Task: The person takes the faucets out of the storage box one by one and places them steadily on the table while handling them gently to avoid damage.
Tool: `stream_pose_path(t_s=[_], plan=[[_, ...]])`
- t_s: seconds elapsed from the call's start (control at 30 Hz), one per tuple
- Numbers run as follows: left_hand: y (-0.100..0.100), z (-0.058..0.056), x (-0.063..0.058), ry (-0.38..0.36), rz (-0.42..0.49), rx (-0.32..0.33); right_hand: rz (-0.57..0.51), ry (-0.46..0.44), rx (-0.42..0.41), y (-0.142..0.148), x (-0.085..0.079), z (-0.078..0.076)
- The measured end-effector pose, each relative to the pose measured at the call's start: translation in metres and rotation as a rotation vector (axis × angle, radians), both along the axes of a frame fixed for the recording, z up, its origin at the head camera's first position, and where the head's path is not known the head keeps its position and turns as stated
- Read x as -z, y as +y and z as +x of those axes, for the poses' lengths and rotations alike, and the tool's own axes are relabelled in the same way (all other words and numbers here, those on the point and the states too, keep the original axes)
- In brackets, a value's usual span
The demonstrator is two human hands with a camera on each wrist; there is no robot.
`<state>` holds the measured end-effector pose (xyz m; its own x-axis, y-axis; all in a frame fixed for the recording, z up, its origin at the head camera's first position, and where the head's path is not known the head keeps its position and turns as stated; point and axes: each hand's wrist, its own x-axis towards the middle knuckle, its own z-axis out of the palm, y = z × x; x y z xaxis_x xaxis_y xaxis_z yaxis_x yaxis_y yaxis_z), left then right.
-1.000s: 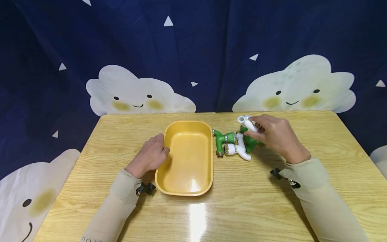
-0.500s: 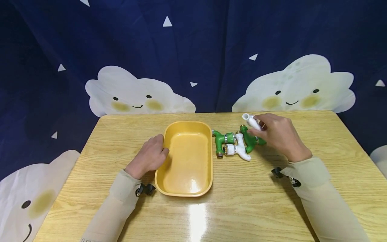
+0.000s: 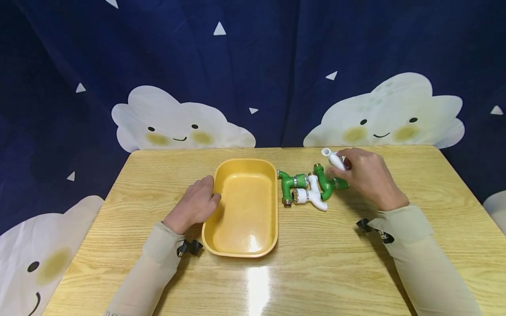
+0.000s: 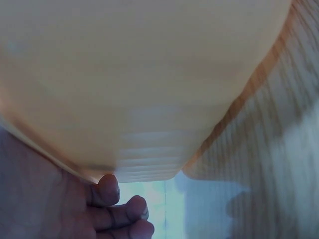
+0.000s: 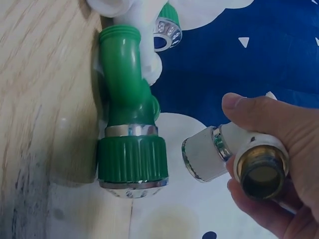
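Observation:
My left hand (image 3: 193,204) grips the left rim of the yellow plastic tray (image 3: 273,210), thumb on the inner side; the left wrist view shows curled fingertips (image 4: 137,206) beside its outer wall. In my right hand (image 3: 367,175) is a white faucet (image 3: 334,159), pinched between thumb and fingers and held above the table. The right wrist view shows its brass threaded end (image 5: 261,177) facing the camera. Just left of that hand lies a green faucet (image 3: 325,182). Another white faucet (image 3: 315,193) and another green faucet (image 3: 287,186) lie between it and the tray.
The wooden table (image 3: 316,272) carries the tray and the row of faucets. A dark blue curtain (image 3: 272,66) with smiling clouds hangs behind its back edge. Each sleeve cuff has a small black camera mount, such as the left mount (image 3: 189,248).
My right hand has shifted slightly right with the white faucet, uncovering more of the green faucet lying below. The left hand and the tray stay in place.

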<state>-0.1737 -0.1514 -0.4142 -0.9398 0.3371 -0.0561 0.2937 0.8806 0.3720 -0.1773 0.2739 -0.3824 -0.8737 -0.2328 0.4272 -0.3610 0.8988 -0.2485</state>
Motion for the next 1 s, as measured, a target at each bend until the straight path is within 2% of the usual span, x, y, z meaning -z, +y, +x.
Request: stream_pose_path(t_s=[0.43, 1.0], plan=[[0.0, 0.001, 0.0, 0.005, -0.006, -0.001, -0.001, -0.075, 0.057, 0.01, 0.007, -0.004], [0.001, 0.001, 0.0, 0.019, -0.007, -0.005, -0.025, -0.128, 0.094, 0.024, 0.016, -0.01]])
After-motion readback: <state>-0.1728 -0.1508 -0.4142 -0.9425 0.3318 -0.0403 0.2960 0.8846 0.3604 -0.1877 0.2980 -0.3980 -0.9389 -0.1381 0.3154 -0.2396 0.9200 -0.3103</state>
